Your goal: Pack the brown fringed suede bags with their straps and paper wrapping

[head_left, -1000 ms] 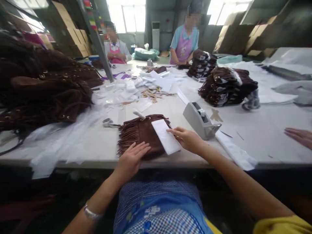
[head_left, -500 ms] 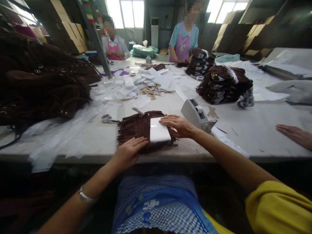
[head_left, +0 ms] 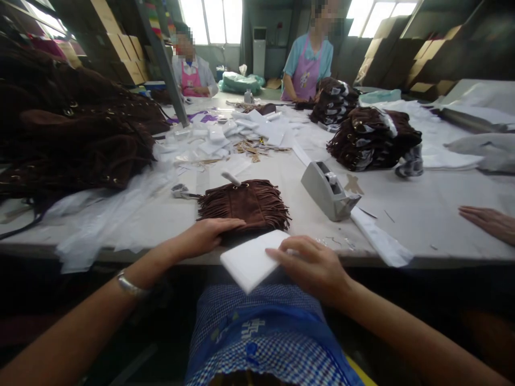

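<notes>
A dark brown fringed bag (head_left: pixel 246 205) lies flat at the table's front edge. My left hand (head_left: pixel 209 234) rests along its lower left side, with the fingers stretched out together over the bag's near edge. Between thumb and fingers, my right hand (head_left: pixel 317 265) grips a flat white pad (head_left: pixel 254 261), smooth and rectangular like a folded foam sheet. It is tilted just in front of the table edge, over my lap and apart from the bag. A white wrapped piece (head_left: pixel 230 178) sticks up at the bag's top, near its metal eyelets.
A grey tape dispenser (head_left: pixel 328 190) stands right of the bag. Behind it sit stacked brown bags (head_left: pixel 374 138). White sheets and card scraps (head_left: pixel 251 147) cover the table's middle. Dark bags (head_left: pixel 80 128) pile up at left above clear plastic (head_left: pixel 96 225). Another person's hand (head_left: pixel 488 221) rests at right.
My right hand has taken the white pad off the bag and drawn it toward me, past the table edge. My left hand stays at the bag, shifted slightly left.
</notes>
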A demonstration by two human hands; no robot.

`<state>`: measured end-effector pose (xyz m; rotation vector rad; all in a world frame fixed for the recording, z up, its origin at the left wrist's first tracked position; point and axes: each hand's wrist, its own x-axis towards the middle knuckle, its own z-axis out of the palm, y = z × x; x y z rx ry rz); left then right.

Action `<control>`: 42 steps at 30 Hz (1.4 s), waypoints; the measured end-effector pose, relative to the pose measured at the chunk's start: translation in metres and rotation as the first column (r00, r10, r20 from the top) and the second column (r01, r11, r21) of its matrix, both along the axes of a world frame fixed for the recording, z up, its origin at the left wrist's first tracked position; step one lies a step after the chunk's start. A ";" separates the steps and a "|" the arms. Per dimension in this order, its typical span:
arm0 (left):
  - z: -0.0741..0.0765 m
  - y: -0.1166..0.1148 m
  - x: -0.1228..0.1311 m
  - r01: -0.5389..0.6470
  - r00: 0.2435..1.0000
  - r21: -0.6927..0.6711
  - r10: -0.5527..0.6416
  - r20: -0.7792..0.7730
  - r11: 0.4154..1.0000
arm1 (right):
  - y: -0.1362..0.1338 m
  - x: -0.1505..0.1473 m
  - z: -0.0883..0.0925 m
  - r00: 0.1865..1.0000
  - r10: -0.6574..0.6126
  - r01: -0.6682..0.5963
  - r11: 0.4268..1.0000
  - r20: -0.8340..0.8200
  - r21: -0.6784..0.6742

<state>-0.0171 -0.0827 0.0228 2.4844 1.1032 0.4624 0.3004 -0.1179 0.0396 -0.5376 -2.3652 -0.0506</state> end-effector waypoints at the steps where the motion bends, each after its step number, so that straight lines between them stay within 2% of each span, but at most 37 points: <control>1: 0.006 0.003 -0.002 0.029 0.999 -0.041 -0.030 -0.013 0.999 | -0.006 -0.004 -0.010 0.998 0.025 -0.025 1.000 0.050 0.011; 3: 0.014 0.009 -0.004 0.074 0.996 -0.102 -0.078 -0.036 0.992 | -0.013 -0.015 -0.026 0.992 0.052 -0.054 0.998 0.113 0.018; 6: 0.020 0.016 -0.005 0.107 0.992 -0.146 -0.115 -0.051 0.984 | -0.016 -0.035 -0.041 0.992 0.025 -0.028 0.999 0.122 0.025; 15: 0.025 0.018 -0.002 0.119 0.991 -0.203 -0.129 -0.037 0.972 | 0.007 -0.065 -0.052 0.968 -0.198 0.197 0.980 0.156 0.024; 20: 0.024 0.011 -0.001 0.127 0.990 -0.134 -0.133 -0.037 0.983 | 0.028 -0.070 -0.070 0.962 -0.249 0.252 0.968 0.113 -0.010; 23: 0.016 -0.005 0.006 0.062 0.991 -0.043 -0.066 -0.120 0.997 | 0.029 -0.065 -0.082 0.977 -0.212 0.213 0.975 0.023 -0.069; 26: -0.003 -0.026 0.022 -0.058 0.975 0.151 0.088 -0.203 0.987 | 0.021 -0.051 -0.088 0.989 -0.126 0.112 0.979 -0.075 -0.168; 29: -0.028 -0.043 0.041 -0.147 0.957 0.400 0.233 -0.174 0.904 | 0.018 -0.035 -0.083 0.985 -0.047 0.018 0.985 -0.167 -0.170; 32: -0.046 -0.052 0.054 -0.189 0.949 0.546 0.294 -0.110 0.816 | 0.033 -0.024 -0.073 0.993 -0.031 0.023 0.997 -0.116 -0.073; 34: -0.051 -0.052 0.055 -0.197 0.949 0.579 0.302 -0.090 0.791 | 0.050 -0.020 -0.069 1.000 -0.026 0.026 0.999 -0.016 -0.024; 37: -0.053 -0.050 0.048 -0.177 0.956 0.584 0.279 -0.089 0.792 | 0.070 -0.022 -0.068 0.997 -0.007 0.007 1.000 0.078 -0.003; 42: -0.056 -0.049 0.039 -0.227 0.957 0.605 0.291 -0.007 0.763 | 0.069 -0.030 -0.072 0.997 -0.044 0.043 0.999 0.067 0.018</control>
